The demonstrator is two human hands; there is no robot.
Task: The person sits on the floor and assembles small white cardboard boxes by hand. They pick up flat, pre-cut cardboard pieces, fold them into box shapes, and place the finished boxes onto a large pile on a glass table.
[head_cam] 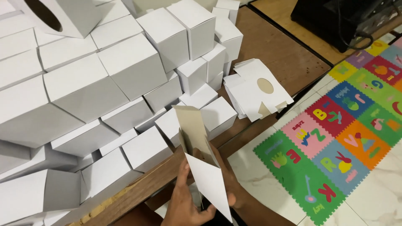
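Both hands hold a half-formed carton [201, 167] just off the edge of the wooden table [276, 54], in front of the heap of finished white boxes [104, 83]. The left hand [184, 201] grips the lower white panel from below, fingers curled round it; the right hand [228, 184] is mostly hidden behind the carton, pressing its far side. The brown inner flap stands open at the top. To square it well, a firm squeeze along the creases seems wise — then tucking that flap straight. A stack of flat blanks [255, 92] lies on the table beyond the heap, near a foam letter mat [335, 134].
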